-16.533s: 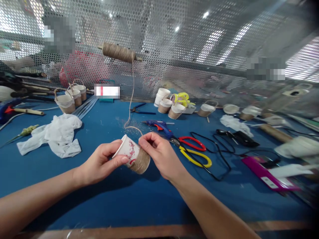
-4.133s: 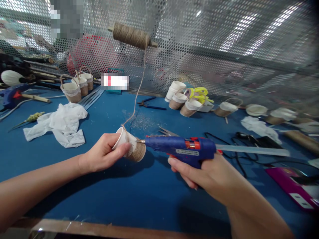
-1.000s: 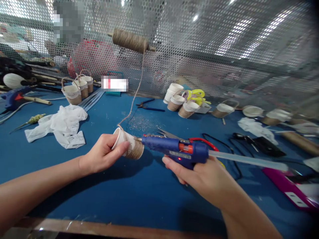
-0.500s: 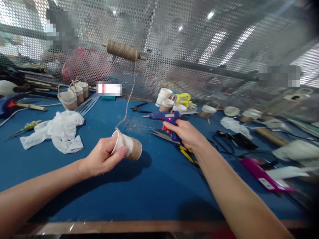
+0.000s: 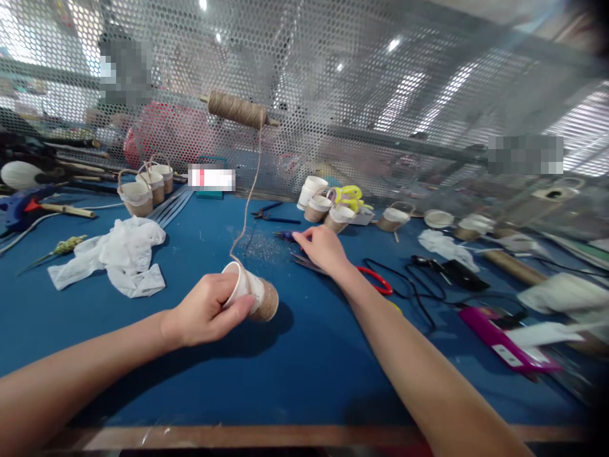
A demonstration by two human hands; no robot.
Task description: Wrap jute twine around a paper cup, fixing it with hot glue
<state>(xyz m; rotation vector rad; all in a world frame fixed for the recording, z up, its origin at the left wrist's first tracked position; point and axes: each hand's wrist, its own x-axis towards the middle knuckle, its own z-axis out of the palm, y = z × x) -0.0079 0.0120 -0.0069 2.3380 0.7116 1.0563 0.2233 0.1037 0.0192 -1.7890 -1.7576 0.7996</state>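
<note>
A white paper cup [image 5: 255, 289], its base end wound with brown twine, is tilted on its side above the table. My left hand [image 5: 209, 311] is closed on it, fingers inside the mouth and thumb along the outside. The twine strand [image 5: 248, 200] runs from the cup up to a twine spool [image 5: 236, 110] on a rod at the mesh. My right hand [image 5: 324, 249] is closed on a blue hot glue gun [image 5: 287, 236] low at the table; only its front end shows, the rest hidden behind the hand. Scissors [image 5: 308, 263] with red handles lie partly under my right forearm.
Pliers [image 5: 276, 214] lie behind the glue gun. Finished cups with handles [image 5: 137, 198] stand at the back left, others [image 5: 318, 206] at the back centre. White cloth [image 5: 126, 251] lies left, a magenta device [image 5: 504, 339] and cables right. Perforated metal mesh [image 5: 380, 127] rises behind the table.
My right hand has lowered and moved left with the glue gun, turning over it so the body is hidden. The red scissor handle has come into view. My left hand keeps holding the cup.
</note>
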